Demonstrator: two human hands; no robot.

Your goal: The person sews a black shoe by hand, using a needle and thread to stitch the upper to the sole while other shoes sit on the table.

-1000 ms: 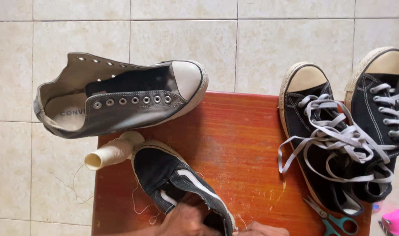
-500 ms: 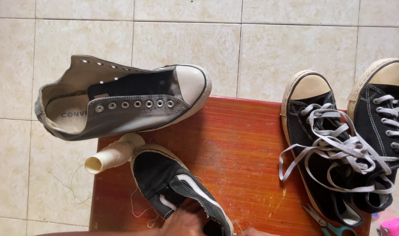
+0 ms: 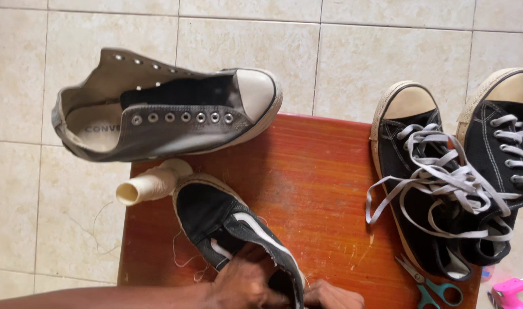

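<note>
A black low shoe with a white side stripe (image 3: 216,220) lies on the red-brown wooden table (image 3: 319,189), toe toward the far left. My left hand (image 3: 244,283) comes in from the lower left and grips the shoe's upper at the opening. At the bottom edge my right hand (image 3: 333,296) rests against the same shoe's heel side, only partly in view. Loose pale threads hang from the shoe's sole near my left hand.
A cream thread spool (image 3: 150,184) lies beside the black shoe's toe. A grey unlaced sneaker (image 3: 164,111) sits at the table's far-left corner. Two black high-top sneakers (image 3: 444,171) with grey laces stand at right. Teal-handled scissors (image 3: 430,283) and a pink object (image 3: 510,289) lie at lower right.
The view has shifted slightly, so everything sits a little lower and to the right in frame. My hands stay on the black shoe at the bottom edge.
</note>
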